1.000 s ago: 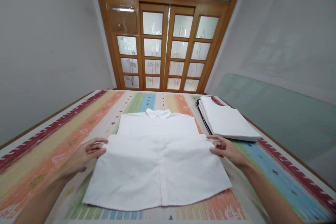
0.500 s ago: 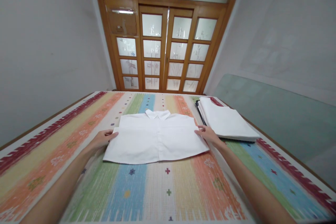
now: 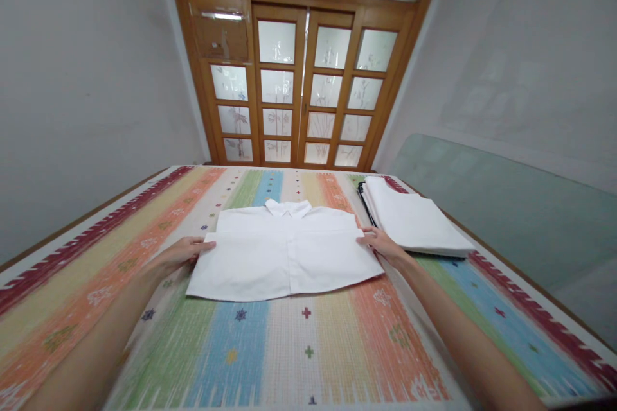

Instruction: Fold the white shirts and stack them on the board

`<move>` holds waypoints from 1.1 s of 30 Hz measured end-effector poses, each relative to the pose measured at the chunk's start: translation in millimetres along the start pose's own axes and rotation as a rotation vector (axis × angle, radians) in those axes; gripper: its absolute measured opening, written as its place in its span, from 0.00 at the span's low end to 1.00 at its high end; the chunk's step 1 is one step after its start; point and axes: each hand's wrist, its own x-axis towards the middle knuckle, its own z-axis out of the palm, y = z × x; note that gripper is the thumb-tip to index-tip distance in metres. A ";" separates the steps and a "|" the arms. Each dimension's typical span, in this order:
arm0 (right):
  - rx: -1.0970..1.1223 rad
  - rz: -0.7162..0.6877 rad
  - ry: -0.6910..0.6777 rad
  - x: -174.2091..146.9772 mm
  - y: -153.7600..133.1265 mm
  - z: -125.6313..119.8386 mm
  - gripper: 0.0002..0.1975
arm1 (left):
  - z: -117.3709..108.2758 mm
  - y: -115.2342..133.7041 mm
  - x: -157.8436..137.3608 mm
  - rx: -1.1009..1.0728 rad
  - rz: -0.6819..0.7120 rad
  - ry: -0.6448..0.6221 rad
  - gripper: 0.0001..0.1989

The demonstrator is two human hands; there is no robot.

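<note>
here a white folded shirt (image 3: 284,250) lies flat, collar away, both hands' fingers (image 3: 196,245) pinching its side edges, on a striped cloth (image 3: 308,347) before wooden doors (image 3: 294,90).

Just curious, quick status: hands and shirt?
Left hand and right hand pinch the folded white shirt at its sides. Folded stack lies beside it.

Both hands (image 3: 180,252) on folded white shirt (image 3: 284,250)
</note>
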 end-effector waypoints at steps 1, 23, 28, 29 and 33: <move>0.006 0.025 0.005 0.5 -1.7 0.4 0.20 | -0.1 3.1 -1.1 0.029 -0.007 -0.007 0.26; 0.206 0.130 -0.262 -37.6 11.3 -5.3 0.10 | 3.7 -19.9 0.0 -0.394 -0.003 -0.131 0.34; 0.043 0.078 -0.221 -46.2 21.3 -11.9 0.16 | 1.7 -30.2 -11.0 -0.349 0.022 0.002 0.32; 0.010 0.065 -0.213 -47.6 22.3 -12.3 0.17 | 1.4 -31.5 -13.7 -0.325 0.025 0.029 0.33; -0.108 -0.015 -0.195 -50.6 22.9 -11.2 0.21 | 0.5 -36.9 -18.7 -0.162 0.039 0.096 0.37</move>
